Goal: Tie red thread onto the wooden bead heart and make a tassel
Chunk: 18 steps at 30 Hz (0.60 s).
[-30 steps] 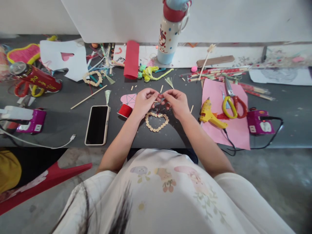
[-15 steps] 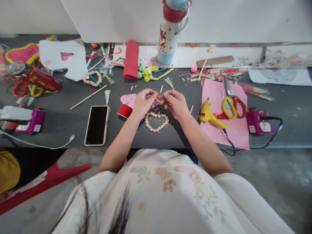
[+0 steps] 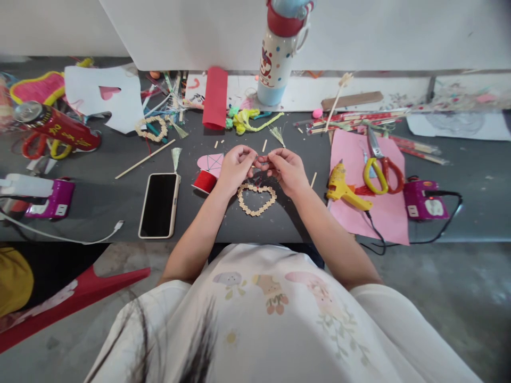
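Observation:
My left hand [image 3: 235, 168] and my right hand [image 3: 286, 169] meet fingertip to fingertip over the dark table [image 3: 99, 205], both curled in a pinch. Between them is something small and reddish, too small to name. Just below the hands lies a heart outline [image 3: 257, 198] made of pale wooden beads. A red thread spool [image 3: 205, 181] and a pink paper heart [image 3: 210, 162] sit beside my left wrist.
A phone [image 3: 159, 204] lies left of my arm, and a yellow glue gun [image 3: 343, 187] and scissors [image 3: 379, 162] rest on pink paper [image 3: 385, 210] to the right. A bottle [image 3: 278, 56], red paper roll [image 3: 215, 97], red can [image 3: 56, 126], purple chargers and sticks crowd the table.
The hands have drawn slightly closer together and edged a little toward the left. Everything else on the table is as it was.

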Each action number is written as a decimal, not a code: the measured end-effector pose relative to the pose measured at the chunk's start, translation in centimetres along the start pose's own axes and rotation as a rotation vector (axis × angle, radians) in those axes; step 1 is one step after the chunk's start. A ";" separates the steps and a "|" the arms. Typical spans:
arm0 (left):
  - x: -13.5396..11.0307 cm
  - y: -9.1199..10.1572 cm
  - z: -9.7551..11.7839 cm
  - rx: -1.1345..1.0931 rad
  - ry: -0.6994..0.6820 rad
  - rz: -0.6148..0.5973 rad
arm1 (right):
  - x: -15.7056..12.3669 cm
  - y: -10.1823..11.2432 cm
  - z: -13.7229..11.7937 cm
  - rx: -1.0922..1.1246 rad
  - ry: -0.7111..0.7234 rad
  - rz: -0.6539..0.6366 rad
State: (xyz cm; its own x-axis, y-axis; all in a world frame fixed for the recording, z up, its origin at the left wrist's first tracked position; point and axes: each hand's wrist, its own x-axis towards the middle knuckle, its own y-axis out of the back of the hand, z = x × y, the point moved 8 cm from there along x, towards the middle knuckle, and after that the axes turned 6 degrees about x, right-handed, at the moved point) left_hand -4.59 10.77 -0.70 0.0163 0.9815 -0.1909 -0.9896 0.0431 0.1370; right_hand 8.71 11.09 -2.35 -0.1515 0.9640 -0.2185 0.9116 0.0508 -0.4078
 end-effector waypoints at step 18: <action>-0.1 -0.4 0.4 -0.016 0.012 -0.010 | 0.2 0.3 0.2 -0.008 -0.020 0.044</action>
State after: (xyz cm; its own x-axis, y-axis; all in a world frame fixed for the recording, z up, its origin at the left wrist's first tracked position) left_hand -4.17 10.69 -0.36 0.0248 0.9788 -0.2035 -0.9916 0.0499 0.1191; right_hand 8.87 11.29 -2.66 -0.1191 0.9600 -0.2534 0.9207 0.0112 -0.3901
